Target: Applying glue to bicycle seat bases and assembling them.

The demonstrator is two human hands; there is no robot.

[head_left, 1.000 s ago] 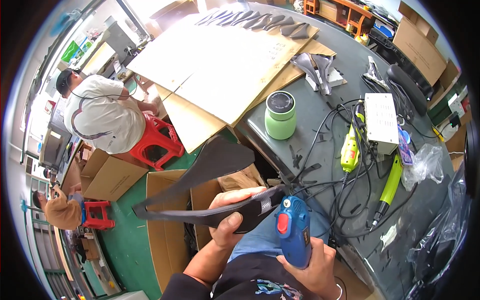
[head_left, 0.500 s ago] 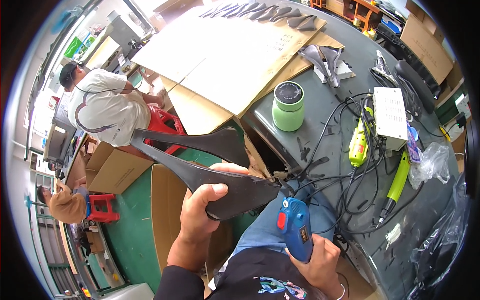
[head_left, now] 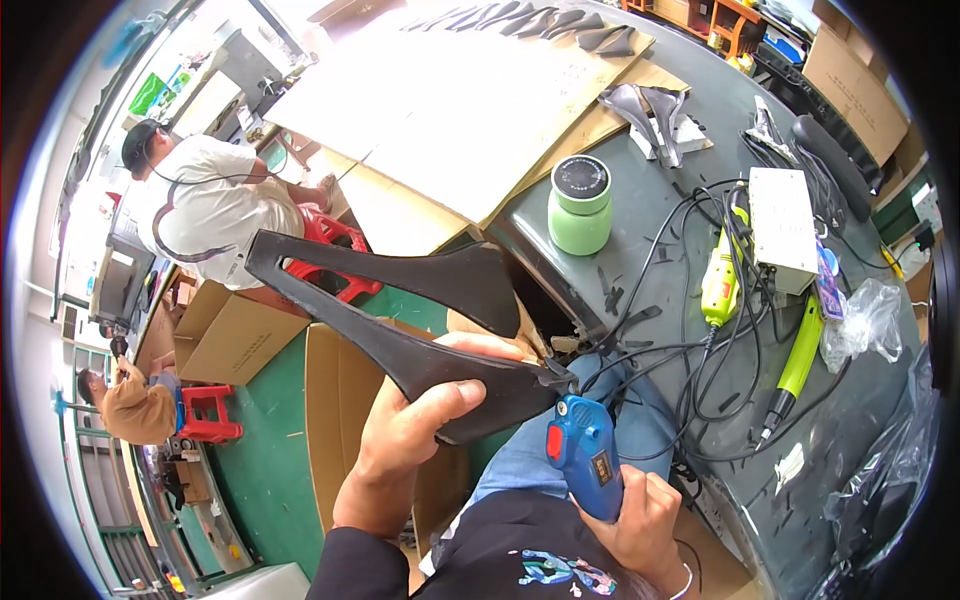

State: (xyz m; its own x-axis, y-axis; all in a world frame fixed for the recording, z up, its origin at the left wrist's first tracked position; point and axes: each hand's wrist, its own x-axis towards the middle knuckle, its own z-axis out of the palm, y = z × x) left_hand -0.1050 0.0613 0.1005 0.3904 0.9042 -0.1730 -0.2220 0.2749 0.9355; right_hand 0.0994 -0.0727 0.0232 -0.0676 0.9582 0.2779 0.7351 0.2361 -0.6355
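Observation:
My left hand point(head_left: 415, 425) grips a black bicycle saddle point(head_left: 370, 320), thumb on top and fingers underneath. Its surface is smooth and dark, with a long slot between its two arms, and the narrow joined end points to the upper left. My right hand point(head_left: 645, 520) is wrapped around a blue electric cutter point(head_left: 588, 460) with a red button and a small dark panel. The cutter's dark tip meets the saddle's right-hand edge, where a thin strip of black material sticks up. Exactly how the blades sit there is too small to tell.
On the grey table point(head_left: 660, 300) are a green flask point(head_left: 580, 210), a white box point(head_left: 782, 225), yellow-green tools point(head_left: 718, 285), tangled cables and black scraps. Another saddle point(head_left: 650, 115) and cardboard sheets point(head_left: 420, 120) lie farther off. A co-worker point(head_left: 215, 200) sits at left. An open carton point(head_left: 335, 400) stands below.
The saddle has shifted slightly right and tilted a little. The cutter has moved slightly left, and its tip now reaches the saddle's edge, where a strip stands up.

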